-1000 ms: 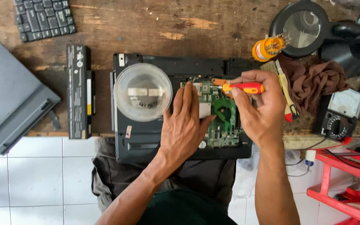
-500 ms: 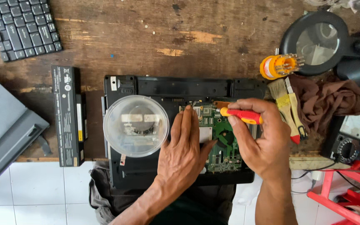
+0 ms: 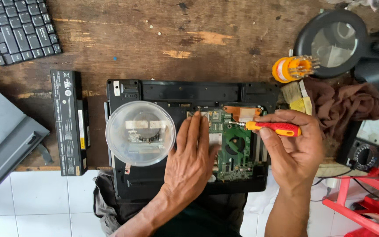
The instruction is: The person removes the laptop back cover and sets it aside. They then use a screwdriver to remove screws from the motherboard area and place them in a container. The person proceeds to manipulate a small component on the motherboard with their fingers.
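1. The right hand [image 3: 295, 151] is clamped around a red-and-yellow screwdriver [image 3: 273, 127], whose long axis lies nearly level, tip pointing left onto the green circuit board [image 3: 237, 151].
2. The left hand [image 3: 192, 160] lies flat, fingers together, on the opened laptop base [image 3: 189, 94], holding nothing.
3. A clear round lid [image 3: 140, 133] sits on the base's left part, just beside the left hand.
4. The base overhangs the worktop [image 3: 154, 44] front edge; bare wood lies behind it, and a battery pack [image 3: 69, 123] lies to its left.
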